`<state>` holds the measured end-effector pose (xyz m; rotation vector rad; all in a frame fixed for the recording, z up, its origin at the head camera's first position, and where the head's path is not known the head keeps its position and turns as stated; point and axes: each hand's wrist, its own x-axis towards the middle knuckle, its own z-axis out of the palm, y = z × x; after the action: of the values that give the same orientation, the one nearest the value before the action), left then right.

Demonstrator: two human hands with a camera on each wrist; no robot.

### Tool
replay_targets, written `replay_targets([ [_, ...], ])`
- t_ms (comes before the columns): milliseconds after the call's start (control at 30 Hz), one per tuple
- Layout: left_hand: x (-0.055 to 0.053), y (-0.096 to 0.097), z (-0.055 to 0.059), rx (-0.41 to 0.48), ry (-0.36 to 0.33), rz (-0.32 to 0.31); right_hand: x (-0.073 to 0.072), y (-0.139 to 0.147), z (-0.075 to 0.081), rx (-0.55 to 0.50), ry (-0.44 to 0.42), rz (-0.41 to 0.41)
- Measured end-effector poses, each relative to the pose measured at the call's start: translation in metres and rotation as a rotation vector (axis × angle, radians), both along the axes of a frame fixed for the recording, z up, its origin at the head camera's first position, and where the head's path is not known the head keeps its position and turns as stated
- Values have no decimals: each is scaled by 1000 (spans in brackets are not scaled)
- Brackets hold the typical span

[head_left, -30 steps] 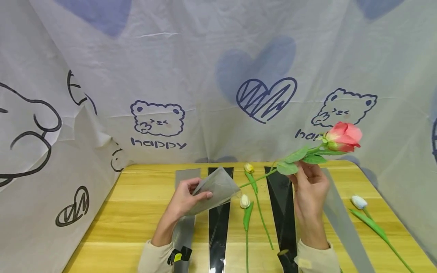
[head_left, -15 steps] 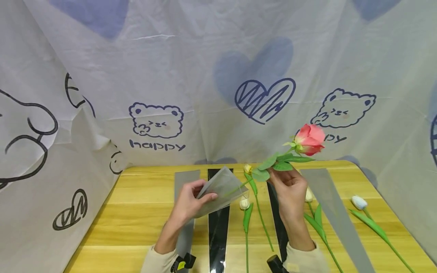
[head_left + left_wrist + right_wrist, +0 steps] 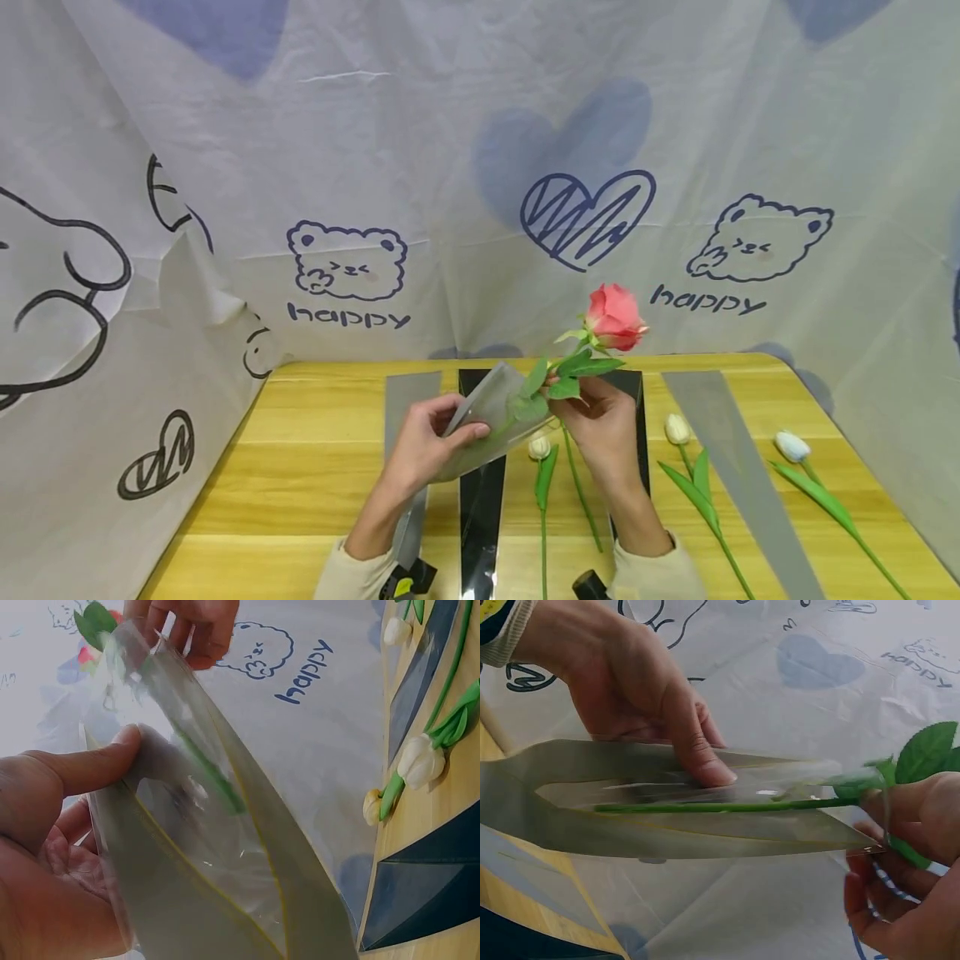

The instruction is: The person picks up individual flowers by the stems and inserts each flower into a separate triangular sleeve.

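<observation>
My left hand (image 3: 427, 442) grips a grey flower sleeve (image 3: 471, 460) with a clear front, thumb on the clear side and fingers behind. The sleeve is tilted, its open end toward the upper right. A pink-red artificial rose (image 3: 617, 318) leans out of that end. My right hand (image 3: 606, 427) pinches the rose just below its leaves, right at the sleeve's mouth. In the right wrist view the green stem (image 3: 727, 808) lies inside the sleeve, showing through the clear front. The lower leaves (image 3: 531, 407) overlap the sleeve's edge.
On the wooden table (image 3: 300, 467) lie a white tulip (image 3: 540, 447) in the middle, another white tulip (image 3: 677, 429) and a pale blue tulip (image 3: 792, 446) at the right. A yellow tulip (image 3: 373, 806) shows in the left wrist view. Flat black (image 3: 480, 508) and grey sleeves (image 3: 750, 458) lie among them.
My right hand has moved left and slightly down with the rose, sliding its stem deeper into the sleeve. The left hand has shifted slightly right, still holding the sleeve.
</observation>
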<state>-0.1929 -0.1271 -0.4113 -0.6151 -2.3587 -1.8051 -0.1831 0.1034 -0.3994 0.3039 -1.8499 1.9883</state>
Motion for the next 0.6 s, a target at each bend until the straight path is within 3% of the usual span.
replay_targets([
  [233,0,1,2,15,-11,-62,4,2,3,121,-93,63],
  [433,-1,-5,2,-99,-68,-166,5,5,7,-20,-109,19],
  [500,-1,-6,1,-129,-55,-178,5,6,8,-78,-113,-7],
  [600,-1,-4,0,-136,-22,-168,5,7,9,-79,-102,-10],
])
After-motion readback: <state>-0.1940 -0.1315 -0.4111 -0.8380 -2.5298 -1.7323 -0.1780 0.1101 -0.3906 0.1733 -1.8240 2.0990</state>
